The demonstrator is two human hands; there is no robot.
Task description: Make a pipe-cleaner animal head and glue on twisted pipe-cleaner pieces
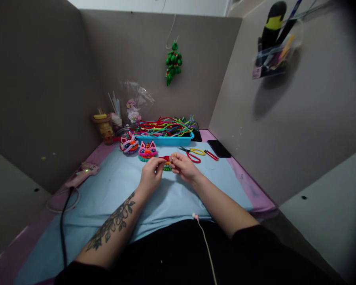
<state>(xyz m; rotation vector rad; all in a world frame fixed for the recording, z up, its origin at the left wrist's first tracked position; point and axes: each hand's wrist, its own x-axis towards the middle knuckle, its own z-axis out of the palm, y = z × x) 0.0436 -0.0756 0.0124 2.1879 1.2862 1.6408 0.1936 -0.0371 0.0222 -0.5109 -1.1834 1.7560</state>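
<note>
Over the middle of the blue cloth, my left hand (152,173) and my right hand (184,167) face each other, both with fingers pinched. A short red pipe cleaner (165,157) shows at the fingertips of my left hand. What the right fingertips pinch is too small to make out. Just below and between the hands is a small pipe-cleaner piece (167,166) in green and orange, partly hidden by the fingers. Behind my left hand stands a pink, orange and teal pipe-cleaner animal head (147,152) with pointed ears; a similar animal head (129,145) sits farther left.
A blue tray (166,140) heaped with coloured pipe cleaners (163,127) stands at the back. Right of my hands lie pliers (193,154), a red-handled tool (211,155) and a phone (218,149). A pink glue gun (84,174) with a black cable is at left. Partition walls enclose the table.
</note>
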